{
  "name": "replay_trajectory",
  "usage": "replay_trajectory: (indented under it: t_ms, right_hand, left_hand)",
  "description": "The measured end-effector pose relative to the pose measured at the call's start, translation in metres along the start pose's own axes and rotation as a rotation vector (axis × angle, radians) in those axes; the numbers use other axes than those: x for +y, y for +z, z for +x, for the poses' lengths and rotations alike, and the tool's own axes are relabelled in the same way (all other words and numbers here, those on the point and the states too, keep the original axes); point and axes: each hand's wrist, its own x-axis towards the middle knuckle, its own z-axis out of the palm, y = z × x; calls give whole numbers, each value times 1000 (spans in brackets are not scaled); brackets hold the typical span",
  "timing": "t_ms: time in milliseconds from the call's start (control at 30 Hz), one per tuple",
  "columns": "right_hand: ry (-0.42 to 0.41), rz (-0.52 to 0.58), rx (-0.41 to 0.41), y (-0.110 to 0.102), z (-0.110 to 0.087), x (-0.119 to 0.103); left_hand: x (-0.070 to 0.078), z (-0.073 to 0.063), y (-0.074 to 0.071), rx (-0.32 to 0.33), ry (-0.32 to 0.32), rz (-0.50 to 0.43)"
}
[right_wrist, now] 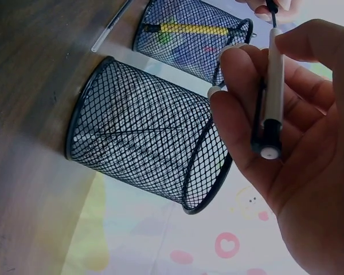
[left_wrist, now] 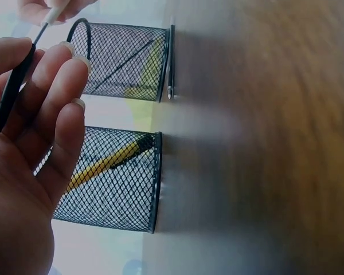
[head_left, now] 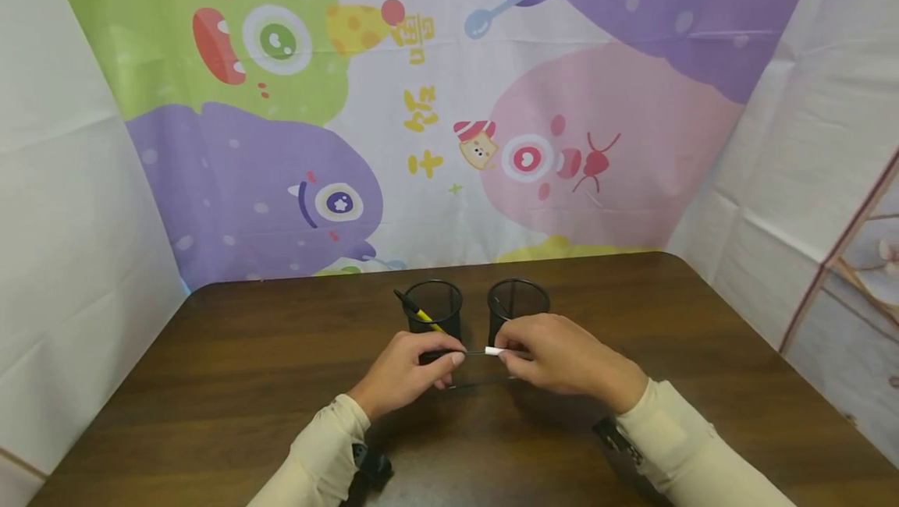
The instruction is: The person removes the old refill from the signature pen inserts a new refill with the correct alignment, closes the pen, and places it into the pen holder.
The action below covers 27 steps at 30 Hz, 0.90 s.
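Note:
Both hands meet over the table, one at each end of a pen that is in two parts. My left hand (head_left: pixel 407 370) pinches its black section (left_wrist: pixel 16 80) between thumb and fingers. The white barrel (right_wrist: pixel 274 80), with a black clip and end, lies in my right hand (head_left: pixel 565 355), thumb pressed along it. A thin dark rod (head_left: pixel 475 352) spans the gap between the two parts. On the table just beyond the hands lies a slim, clear-looking pen refill (right_wrist: pixel 110 28).
Two black mesh pen holders stand behind the hands, the left one (left_wrist: pixel 112 215) with a yellow pen (head_left: pixel 424 318) leaning inside. A thin dark stick shows inside the right holder (right_wrist: pixel 143 74). A printed cloth (head_left: pixel 435 218) hangs behind the brown table (head_left: pixel 232 382).

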Motion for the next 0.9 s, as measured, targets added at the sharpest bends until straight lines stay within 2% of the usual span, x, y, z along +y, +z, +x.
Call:
replay_trajectory:
  t_ms: [700, 900]
  right_hand:
    - [-104, 17, 101, 8, 5, -3]
    - [-150, 15, 119, 14, 6, -5]
  left_hand:
    - [3, 2, 1, -23, 9, 12]
    - [5, 1, 4, -9, 6, 8]
